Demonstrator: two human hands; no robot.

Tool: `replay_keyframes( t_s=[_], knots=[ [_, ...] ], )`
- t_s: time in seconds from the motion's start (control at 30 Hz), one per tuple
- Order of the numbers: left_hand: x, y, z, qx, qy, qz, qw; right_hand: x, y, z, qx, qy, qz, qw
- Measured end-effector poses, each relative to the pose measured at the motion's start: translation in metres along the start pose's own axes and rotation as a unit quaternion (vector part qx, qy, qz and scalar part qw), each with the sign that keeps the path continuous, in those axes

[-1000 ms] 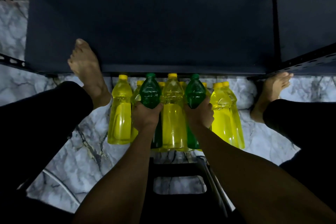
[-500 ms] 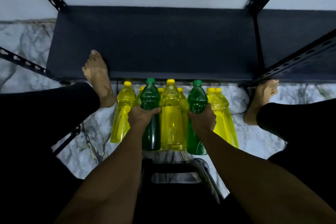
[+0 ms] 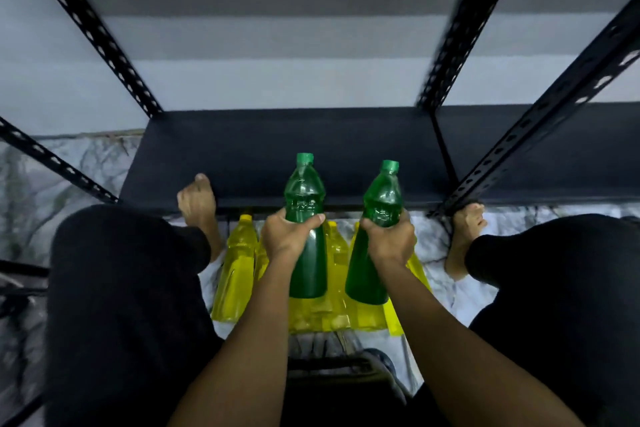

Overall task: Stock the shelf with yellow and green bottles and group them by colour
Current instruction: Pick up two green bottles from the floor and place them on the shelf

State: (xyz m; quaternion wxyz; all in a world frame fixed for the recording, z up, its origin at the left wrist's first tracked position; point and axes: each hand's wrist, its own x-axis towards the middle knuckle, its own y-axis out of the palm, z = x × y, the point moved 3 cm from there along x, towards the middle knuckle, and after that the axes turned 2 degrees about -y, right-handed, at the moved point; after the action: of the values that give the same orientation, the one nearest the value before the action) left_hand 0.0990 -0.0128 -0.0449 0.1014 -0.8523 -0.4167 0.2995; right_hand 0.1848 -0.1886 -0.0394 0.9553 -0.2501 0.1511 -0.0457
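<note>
Seemingly upright, each green bottle (image 3: 304, 204) (image 3: 381, 208) sits inside curled fingers (image 3: 311, 220).

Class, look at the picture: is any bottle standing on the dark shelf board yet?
No; the shelf board is bare, and both green bottles are in the hands.

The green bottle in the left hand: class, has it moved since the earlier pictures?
Yes. The green bottle, gripped by the left hand, has risen out of the yellow bottles on the floor; its cap now overlaps the dark shelf.
</note>
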Motion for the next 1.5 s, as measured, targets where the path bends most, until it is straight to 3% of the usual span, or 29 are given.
replay_keyframes(
  t_s=[0.33, 0.73, 1.0, 1.27, 1.5],
  knots=[
    [-0.05, -0.037, -0.122, -0.043, 0.214, -0.031, 0.975, -0.023, -0.053, 0.11, 0.089, -0.153, -0.059, 0.982],
    [-0.126, -0.096, -0.271, -0.148, 0.414, 0.004, 0.898, -0.056, -0.162, 0.251, 0.189, -0.336, -0.104, 0.917],
    [-0.16, -0.134, -0.358, -0.191, 0.488, 0.012, 0.851, -0.073, -0.203, 0.343, 0.204, -0.441, -0.122, 0.866],
    [-0.179, -0.154, -0.426, -0.242, 0.528, 0.008, 0.814, -0.082, -0.227, 0.415, 0.239, -0.484, -0.134, 0.831],
    [-0.161, -0.148, -0.464, -0.245, 0.511, -0.034, 0.823, -0.069, -0.223, 0.448, 0.234, -0.475, -0.131, 0.838]
  ],
)
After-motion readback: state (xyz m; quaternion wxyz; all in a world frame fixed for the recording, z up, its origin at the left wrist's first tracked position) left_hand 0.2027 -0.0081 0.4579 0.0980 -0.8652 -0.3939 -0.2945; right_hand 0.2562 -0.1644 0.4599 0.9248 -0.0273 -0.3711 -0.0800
